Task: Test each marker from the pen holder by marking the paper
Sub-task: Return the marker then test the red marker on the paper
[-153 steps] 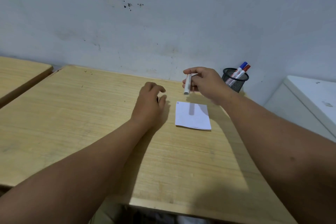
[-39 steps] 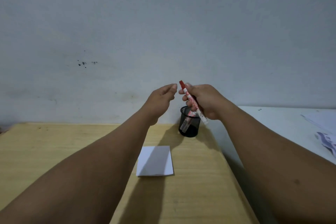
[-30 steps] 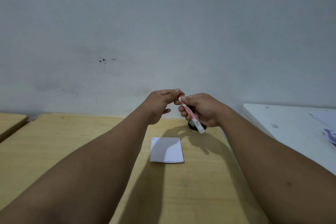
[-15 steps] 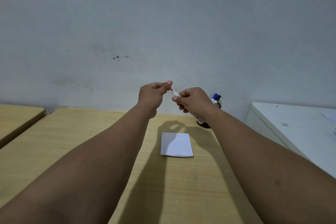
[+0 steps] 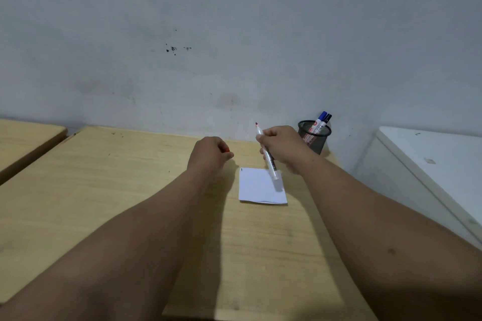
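Note:
My right hand [image 5: 283,147] grips an uncapped red marker [image 5: 268,160], its tip pointing up and away, its tail above the white paper [image 5: 257,187]. My left hand [image 5: 208,155] is closed around the red cap [image 5: 227,150], which barely shows between the fingers, left of the paper. The paper lies flat on the wooden desk [image 5: 130,190] and has a small dark mark at its top left corner. A black mesh pen holder [image 5: 314,138] stands behind my right hand by the wall, holding a blue-capped marker [image 5: 319,120] and a black-capped marker [image 5: 324,122].
A white cabinet top [image 5: 430,154] sits to the right of the desk, slightly apart from it. A second wooden desk [image 5: 23,138] is at the far left. The wall runs close behind the pen holder.
The cap came off the red marker into my left hand. Both hands lowered toward the desk and moved apart. The view tilted down.

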